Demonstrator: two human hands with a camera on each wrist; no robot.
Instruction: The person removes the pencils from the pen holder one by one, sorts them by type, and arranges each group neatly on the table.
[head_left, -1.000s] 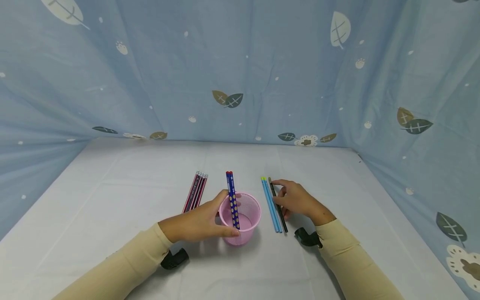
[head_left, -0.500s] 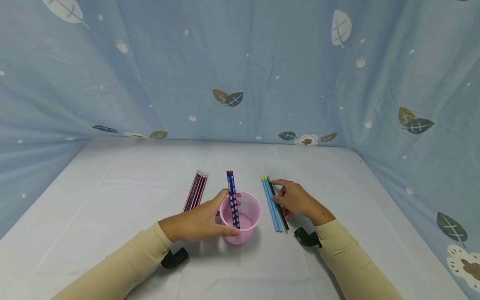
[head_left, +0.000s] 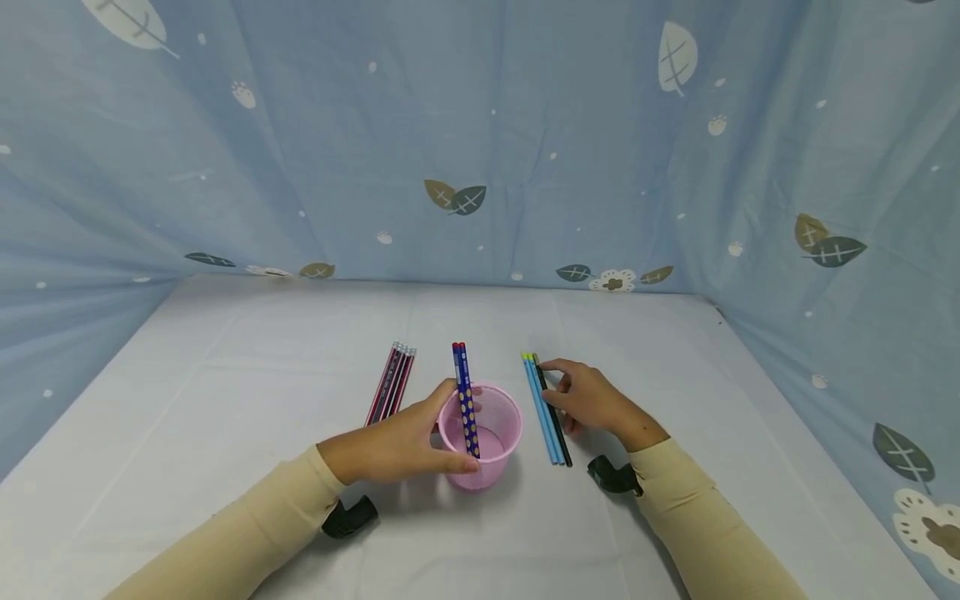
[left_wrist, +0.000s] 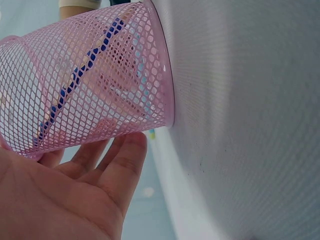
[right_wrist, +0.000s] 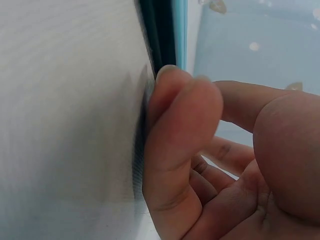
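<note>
My left hand holds a pink mesh pencil cup from its left side, thumb at the near rim and fingers behind. Two blue pencils with gold dots lean inside the cup, red ends up. In the left wrist view the fingers of the left hand lie along the mesh. To the cup's right, my right hand has bent fingers at a black pencil lying on the cloth. That pencil lies against light blue pencils with yellow-green ends. In the right wrist view, fingertips meet the dark pencil.
Several dark pencils with pink-red stripes lie side by side left of the cup, partly behind the left hand. A white cloth covers the table. Blue leaf-print curtains stand at the back and sides. Each wrist wears a black mount.
The black pencil, slightly apart from the light blue pencils before, now lies along them. My right hand has shifted slightly left with it. The left hand and cup stay put.
</note>
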